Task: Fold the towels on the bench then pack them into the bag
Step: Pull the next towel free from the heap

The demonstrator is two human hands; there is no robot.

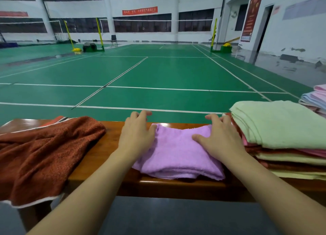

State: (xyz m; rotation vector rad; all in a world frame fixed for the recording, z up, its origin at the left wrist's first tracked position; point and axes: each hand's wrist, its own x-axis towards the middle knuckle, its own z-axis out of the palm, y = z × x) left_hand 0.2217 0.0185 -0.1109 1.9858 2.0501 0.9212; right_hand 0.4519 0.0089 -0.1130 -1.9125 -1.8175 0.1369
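A folded lilac towel (176, 155) lies on the wooden bench (109, 143) in front of me. My left hand (136, 130) rests flat at its left edge, fingers straight and reaching toward the bench's far edge. My right hand (217, 134) presses flat on the towel's right part, thumb spread across the cloth. A rust-brown towel (40, 150) lies crumpled and unfolded at the left, hanging over the bench's near edge. At the right stands a stack of folded towels (282, 137) with a pale green one on top. No bag is in view.
A second pile of pink and pale blue towels (315, 98) sits at the far right edge. Beyond the bench stretches a green badminton court (158, 72) with net posts and a chair far back. Grey floor lies below the bench on my side.
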